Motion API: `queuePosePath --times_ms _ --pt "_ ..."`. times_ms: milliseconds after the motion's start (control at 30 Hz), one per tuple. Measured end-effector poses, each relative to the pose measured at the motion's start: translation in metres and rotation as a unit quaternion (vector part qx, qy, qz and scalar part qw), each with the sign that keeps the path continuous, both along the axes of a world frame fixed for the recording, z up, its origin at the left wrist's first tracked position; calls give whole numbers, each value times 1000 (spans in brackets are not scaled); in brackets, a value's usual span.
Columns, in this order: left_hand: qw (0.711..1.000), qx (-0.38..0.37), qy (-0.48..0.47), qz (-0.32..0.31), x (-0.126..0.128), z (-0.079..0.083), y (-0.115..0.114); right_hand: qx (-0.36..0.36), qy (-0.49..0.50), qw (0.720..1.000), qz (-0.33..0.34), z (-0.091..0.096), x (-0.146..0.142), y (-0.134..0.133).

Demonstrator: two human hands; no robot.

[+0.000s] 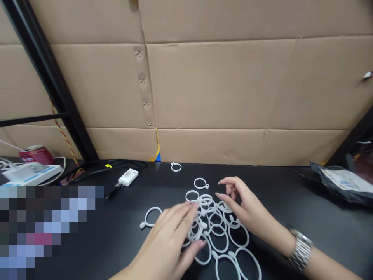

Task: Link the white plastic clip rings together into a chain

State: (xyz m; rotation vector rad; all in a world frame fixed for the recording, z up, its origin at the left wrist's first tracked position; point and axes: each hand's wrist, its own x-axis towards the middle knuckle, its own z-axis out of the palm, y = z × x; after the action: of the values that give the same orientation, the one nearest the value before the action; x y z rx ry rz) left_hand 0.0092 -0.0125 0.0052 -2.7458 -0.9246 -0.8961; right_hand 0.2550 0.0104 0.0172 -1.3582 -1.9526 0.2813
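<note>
A loose heap of white plastic rings (pixel 217 229), each with a small knob-like clasp, lies on the black table. My left hand (pixel 170 233) rests palm down over the heap's left side, with its thumb apart from its fingers; the rings beneath it are partly hidden. To the right, my right hand (pixel 241 200) hovers at the heap's upper right edge. Its index finger and thumb are apart with nothing between them, and the other fingers curl inward. One ring (pixel 153 216) lies left of my left hand, and another ring (pixel 176 167) sits near the back wall.
A white plug adapter (pixel 128 177) lies at the back left beside black cables. Farther left are a power strip (pixel 32 175) and a red can (pixel 36 154). A black plastic package (pixel 344 184) sits at the right. Cardboard (pixel 218 85) walls the table's back.
</note>
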Motion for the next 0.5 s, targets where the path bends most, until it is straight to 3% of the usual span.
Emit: queuePosePath --times_ms 100,233,500 --pt "999 -19 10 38 -2 -3 5 -24 -38 999 23 2 8 31" --pt "999 -23 9 32 -4 -4 6 -58 -79 993 66 4 4 61" --pt "999 -26 -17 45 -3 2 3 -79 -114 985 100 -2 -16 77"
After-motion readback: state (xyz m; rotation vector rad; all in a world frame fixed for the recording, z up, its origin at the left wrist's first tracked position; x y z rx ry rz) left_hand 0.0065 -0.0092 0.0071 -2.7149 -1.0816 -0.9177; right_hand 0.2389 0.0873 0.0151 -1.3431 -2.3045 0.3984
